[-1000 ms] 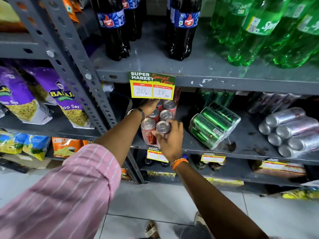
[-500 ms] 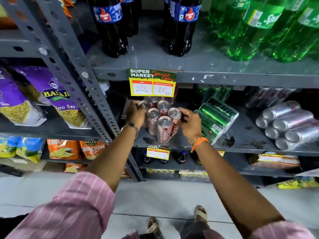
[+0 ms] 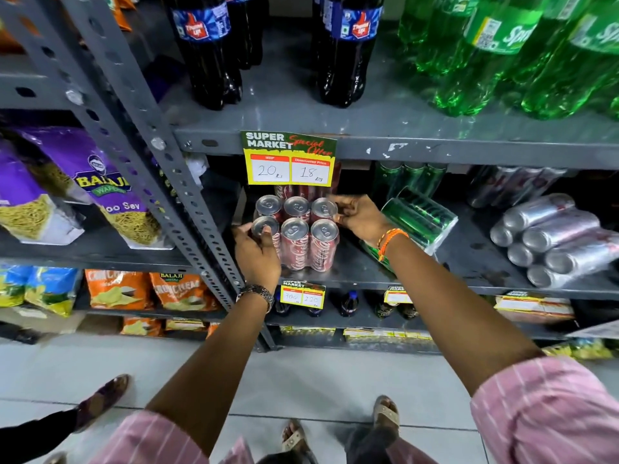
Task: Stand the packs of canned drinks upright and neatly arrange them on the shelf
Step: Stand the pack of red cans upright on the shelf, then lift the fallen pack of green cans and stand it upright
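Observation:
A shrink-wrapped pack of red cola cans [image 3: 303, 241] stands upright on the grey middle shelf [image 3: 361, 272], tops facing up. My left hand [image 3: 258, 252] grips its front left can. My right hand [image 3: 360, 219] holds the back right can. Just to the right, a pack of green cans [image 3: 418, 217] lies tilted on its side. Farther right, a pack of silver cans [image 3: 556, 239] lies on its side too. Behind them, more green and silver cans stand upright in the shadow.
A yellow price tag [image 3: 289, 160] hangs from the upper shelf edge above the red pack. Dark cola bottles [image 3: 207, 51] and green bottles [image 3: 502, 55] stand on the shelf above. A perforated grey upright [image 3: 160, 162] borders the left. Snack bags [image 3: 110, 192] fill the left rack.
The red pack went from tilted in my hands to standing upright on the shelf. My left hand shifted to its front left corner and my right hand to its back right.

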The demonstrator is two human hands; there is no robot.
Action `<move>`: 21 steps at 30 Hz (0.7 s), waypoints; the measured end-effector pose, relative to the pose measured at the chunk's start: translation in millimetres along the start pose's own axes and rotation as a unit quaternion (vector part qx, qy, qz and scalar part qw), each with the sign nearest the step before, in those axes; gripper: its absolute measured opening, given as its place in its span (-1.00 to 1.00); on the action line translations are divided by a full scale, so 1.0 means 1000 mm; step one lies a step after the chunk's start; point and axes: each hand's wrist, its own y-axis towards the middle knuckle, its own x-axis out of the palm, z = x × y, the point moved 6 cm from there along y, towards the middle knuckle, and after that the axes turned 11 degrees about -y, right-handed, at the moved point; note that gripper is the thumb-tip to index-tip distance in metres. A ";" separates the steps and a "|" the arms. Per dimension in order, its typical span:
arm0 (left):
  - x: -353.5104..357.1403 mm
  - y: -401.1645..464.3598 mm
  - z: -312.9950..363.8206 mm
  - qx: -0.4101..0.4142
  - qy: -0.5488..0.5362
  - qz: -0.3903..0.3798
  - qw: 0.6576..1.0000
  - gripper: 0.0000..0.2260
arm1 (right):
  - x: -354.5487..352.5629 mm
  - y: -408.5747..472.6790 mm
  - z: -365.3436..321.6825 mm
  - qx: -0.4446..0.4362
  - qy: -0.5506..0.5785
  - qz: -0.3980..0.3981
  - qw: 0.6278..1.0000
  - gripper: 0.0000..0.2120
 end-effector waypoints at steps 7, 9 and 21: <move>0.008 -0.075 0.057 0.147 0.004 -0.002 0.989 -0.59 | -0.082 -0.006 0.017 0.026 -0.037 0.154 0.987 -0.59; 0.036 -0.100 0.062 0.155 -0.002 -0.081 0.985 -0.55 | -0.116 -0.011 0.037 0.061 -0.090 0.184 0.977 -0.62; 0.203 -0.128 0.010 -0.344 -0.157 -0.146 0.914 -0.51 | -0.171 0.007 0.106 0.152 -0.291 -0.021 0.944 -0.37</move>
